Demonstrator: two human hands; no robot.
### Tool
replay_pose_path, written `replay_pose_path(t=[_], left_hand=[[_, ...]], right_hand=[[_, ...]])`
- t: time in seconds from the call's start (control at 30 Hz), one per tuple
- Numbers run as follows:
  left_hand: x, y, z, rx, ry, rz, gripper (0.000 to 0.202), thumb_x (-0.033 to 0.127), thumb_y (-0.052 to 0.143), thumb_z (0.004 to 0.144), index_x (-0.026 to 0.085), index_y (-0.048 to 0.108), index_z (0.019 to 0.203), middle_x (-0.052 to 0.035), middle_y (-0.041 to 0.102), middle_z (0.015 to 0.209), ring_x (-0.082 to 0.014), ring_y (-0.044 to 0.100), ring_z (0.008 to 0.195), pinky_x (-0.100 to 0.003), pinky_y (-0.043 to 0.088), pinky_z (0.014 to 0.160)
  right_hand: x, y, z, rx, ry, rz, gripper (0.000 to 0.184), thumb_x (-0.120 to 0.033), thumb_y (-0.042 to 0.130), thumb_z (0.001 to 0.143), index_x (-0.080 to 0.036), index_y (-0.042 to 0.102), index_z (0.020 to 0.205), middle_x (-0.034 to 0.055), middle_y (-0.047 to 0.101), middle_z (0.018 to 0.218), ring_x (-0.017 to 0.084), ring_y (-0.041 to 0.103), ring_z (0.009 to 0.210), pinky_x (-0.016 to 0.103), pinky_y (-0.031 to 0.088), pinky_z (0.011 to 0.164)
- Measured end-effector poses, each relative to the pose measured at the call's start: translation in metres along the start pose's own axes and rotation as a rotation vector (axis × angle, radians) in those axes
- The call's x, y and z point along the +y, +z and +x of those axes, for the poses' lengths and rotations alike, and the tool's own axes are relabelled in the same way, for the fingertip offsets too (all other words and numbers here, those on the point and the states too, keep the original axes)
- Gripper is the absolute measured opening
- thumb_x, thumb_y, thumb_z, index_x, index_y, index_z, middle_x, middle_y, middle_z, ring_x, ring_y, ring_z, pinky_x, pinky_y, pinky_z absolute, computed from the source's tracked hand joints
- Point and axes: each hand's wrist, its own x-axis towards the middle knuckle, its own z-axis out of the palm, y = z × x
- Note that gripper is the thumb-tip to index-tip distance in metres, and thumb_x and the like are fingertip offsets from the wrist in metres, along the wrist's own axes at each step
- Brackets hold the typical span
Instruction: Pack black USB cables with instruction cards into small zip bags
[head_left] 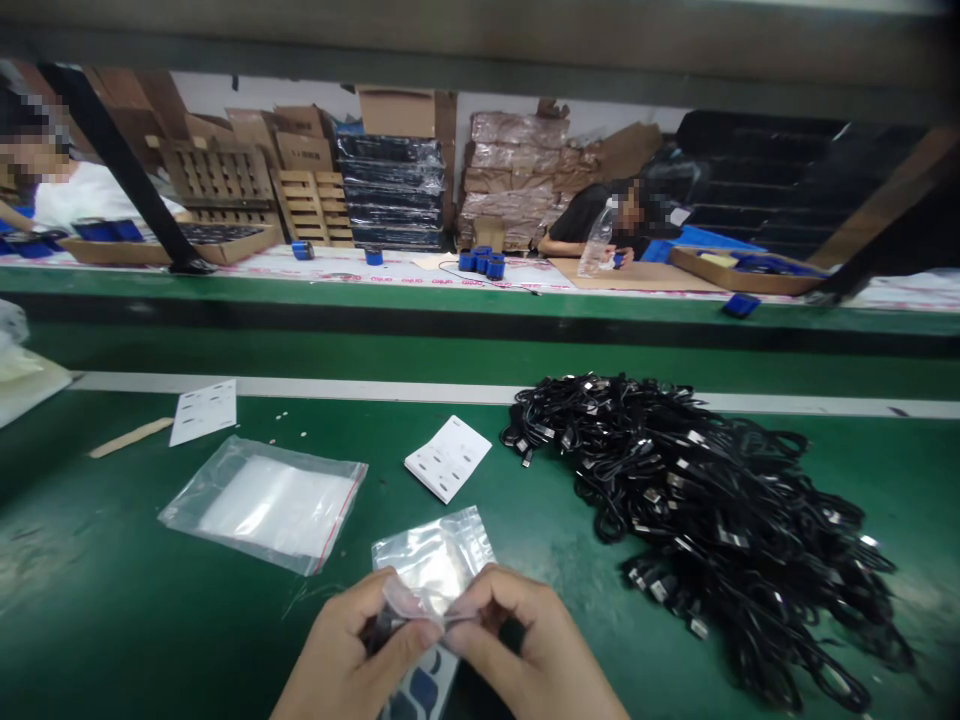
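At the front of the green bench, my left hand [364, 645] and my right hand [525, 635] meet, each pinching the near edge of a small clear plastic bag [439, 560]. Something dark shows beneath my left fingers, too hidden to name. Under my hands lies a sheet with dark blue shapes [422, 690], partly covered. Just beyond the bag sits a stack of white printed cards [450, 458]. To the left lies a larger clear zip bag [274, 505] with a red seal line and white contents. A big heap of coiled black USB cables [697, 510] spreads to the right.
Another white printed card [204, 412] and a thin wooden stick [131, 437] lie at left. Behind, a raised shelf [420, 295] carries blue parts [480, 262], a plastic bottle [596, 245] and cardboard trays [750, 272]. Two co-workers sit beyond it. A beam crosses overhead.
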Motion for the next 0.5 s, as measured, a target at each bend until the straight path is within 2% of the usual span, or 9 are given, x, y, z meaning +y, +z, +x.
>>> replay_pose_path(t=[0.07, 0.13, 0.3, 0.4, 0.5], left_hand=[[-0.006, -0.003, 0.001, -0.044, -0.016, -0.013, 0.029, 0.047, 0.057, 0.08, 0.019, 0.065, 0.078, -0.0001, 0.069, 0.071, -0.0174, 0.062, 0.068, -0.021, 0.047, 0.061], [-0.011, -0.006, 0.002, -0.067, -0.033, -0.042, 0.034, 0.05, 0.051, 0.084, 0.02, 0.066, 0.085, -0.0004, 0.07, 0.074, -0.0177, 0.063, 0.071, -0.021, 0.048, 0.063], [-0.015, -0.001, 0.0, -0.017, 0.029, -0.031, 0.033, 0.047, 0.054, 0.083, 0.02, 0.066, 0.071, 0.0015, 0.064, 0.068, -0.0143, 0.057, 0.064, -0.019, 0.043, 0.059], [-0.011, 0.002, -0.001, 0.055, -0.009, -0.096, 0.03, 0.047, 0.054, 0.083, 0.02, 0.065, 0.075, 0.0019, 0.064, 0.068, -0.0146, 0.057, 0.065, -0.019, 0.044, 0.059], [-0.007, 0.0, 0.0, 0.086, 0.016, -0.07, 0.026, 0.045, 0.054, 0.084, 0.021, 0.065, 0.079, 0.0018, 0.063, 0.072, -0.0143, 0.059, 0.066, -0.018, 0.045, 0.059]], right_hand=[[0.003, 0.0, 0.0, 0.038, 0.054, 0.045, 0.016, -0.023, 0.06, 0.079, -0.017, 0.057, 0.064, -0.0035, 0.051, 0.061, 0.011, 0.047, 0.058, 0.022, 0.037, 0.057], [0.005, 0.002, 0.001, 0.055, 0.077, 0.092, 0.022, -0.027, 0.059, 0.08, -0.017, 0.055, 0.062, -0.0045, 0.046, 0.058, 0.011, 0.043, 0.056, 0.022, 0.034, 0.055], [0.008, 0.006, 0.003, 0.072, 0.067, 0.16, 0.017, -0.03, 0.058, 0.08, -0.015, 0.062, 0.074, -0.0033, 0.051, 0.059, 0.012, 0.046, 0.057, 0.022, 0.036, 0.055], [0.005, 0.005, 0.002, 0.102, 0.066, 0.092, 0.013, -0.026, 0.059, 0.079, -0.016, 0.061, 0.07, -0.0031, 0.053, 0.059, 0.012, 0.048, 0.058, 0.022, 0.038, 0.057], [0.001, -0.001, 0.001, 0.129, 0.045, -0.002, 0.012, -0.023, 0.059, 0.079, -0.017, 0.061, 0.068, -0.0023, 0.056, 0.061, 0.013, 0.051, 0.06, 0.022, 0.04, 0.058]])
